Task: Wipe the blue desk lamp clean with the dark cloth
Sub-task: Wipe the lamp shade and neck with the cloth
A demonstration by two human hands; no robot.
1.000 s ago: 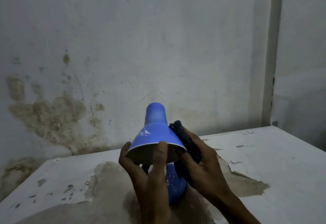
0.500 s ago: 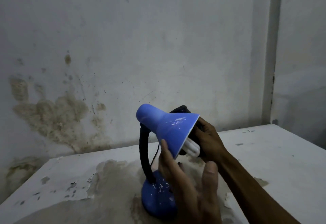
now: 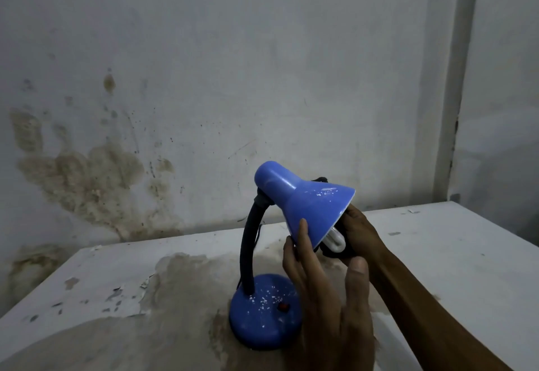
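Observation:
The blue desk lamp stands on the table on its round base (image 3: 264, 319), which is speckled with white flecks. A black curved neck (image 3: 248, 242) carries the blue shade (image 3: 309, 204), tilted down to the right, with a white bulb (image 3: 335, 240) showing at its mouth. My left hand (image 3: 326, 306) is raised in front with straight fingers, and its fingertips touch the shade's lower rim. My right hand (image 3: 363, 232) is at the shade's mouth and grips the dark cloth (image 3: 334, 254), mostly hidden behind shade and fingers.
The white table (image 3: 452, 259) has peeling paint and a large brown stain around the lamp. It stands against a stained wall (image 3: 204, 93). A wall corner post (image 3: 458, 93) rises at the right behind the table's far corner.
The shade has swung from facing me to pointing right. My left hand let go of the rim and now only touches it with straight fingers. My right hand with the cloth went to the mouth.

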